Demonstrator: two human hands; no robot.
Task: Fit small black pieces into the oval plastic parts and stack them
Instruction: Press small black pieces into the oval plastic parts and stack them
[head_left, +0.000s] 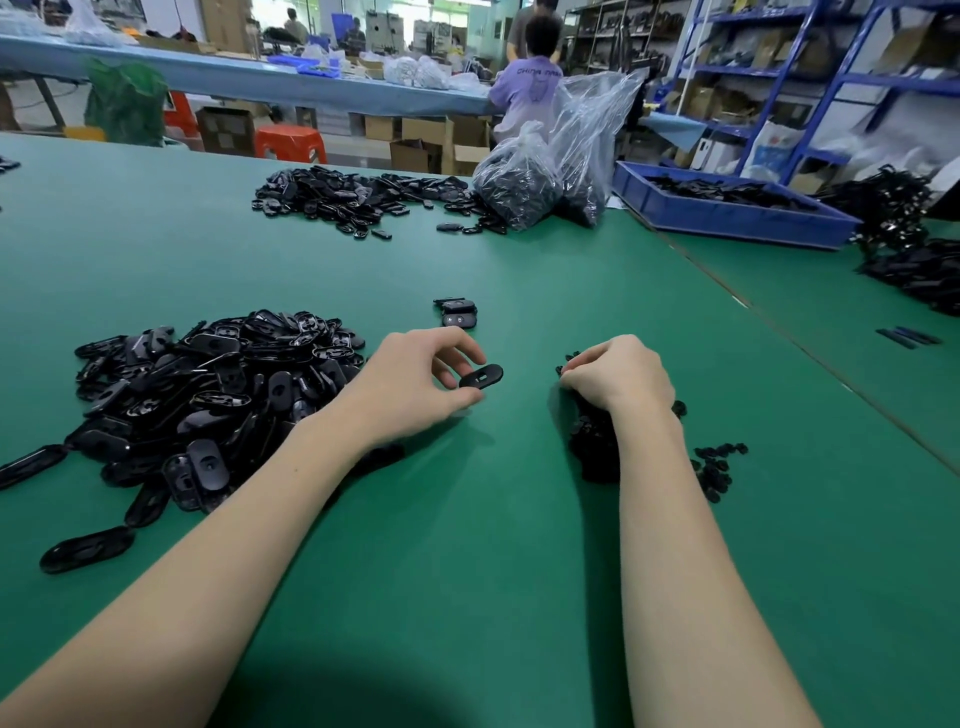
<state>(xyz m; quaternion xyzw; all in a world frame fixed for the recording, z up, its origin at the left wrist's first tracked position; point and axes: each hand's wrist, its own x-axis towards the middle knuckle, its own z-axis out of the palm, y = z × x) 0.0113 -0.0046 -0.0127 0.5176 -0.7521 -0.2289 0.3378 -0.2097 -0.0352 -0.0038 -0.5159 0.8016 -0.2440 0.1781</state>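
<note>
On the green worktop (467, 545), the left hand (415, 384) pinches one oval plastic part (482, 376) between thumb and fingers, just above the surface. To the right of this part, the right hand (618, 374) is curled over a heap of small black pieces (592, 441); whether it holds one, I cannot tell. A short stack of finished parts (458, 313) stands just behind the held part, and a big pile of oval parts (208, 395) lies to its left.

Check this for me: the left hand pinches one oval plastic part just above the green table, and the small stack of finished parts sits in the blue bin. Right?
Not quite. The head view shows the small stack of finished parts on the green table, just beyond the left hand, not in the blue bin. The left hand does pinch one oval plastic part just above the table.
</note>
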